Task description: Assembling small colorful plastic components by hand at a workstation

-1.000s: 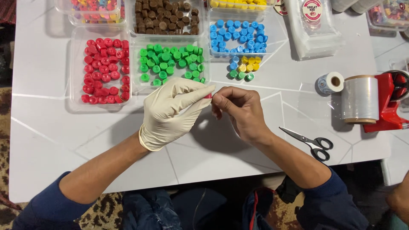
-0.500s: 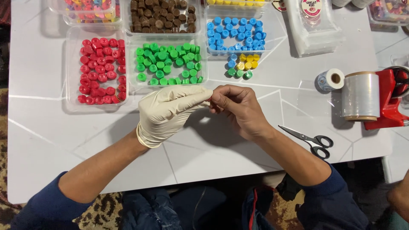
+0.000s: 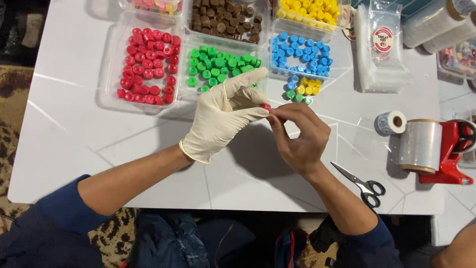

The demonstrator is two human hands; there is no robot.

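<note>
Both my hands pinch one small red piece above the middle of the worktop.

My gloved left hand (image 3: 223,119) and bare right hand (image 3: 297,136) meet, fingers closed on the red piece (image 3: 266,106). Toward the far edge sit trays of red pieces (image 3: 148,67), green pieces (image 3: 218,64) and blue pieces (image 3: 300,52). Scissors (image 3: 364,184) lie near the right corner.

Left hand (image 3: 225,116) in cream latex glove; right hand (image 3: 300,136) bare; dark navy sleeves pushed up both forearms.

White table (image 3: 74,149) (patterned floor (image 3: 12,114))
</note>
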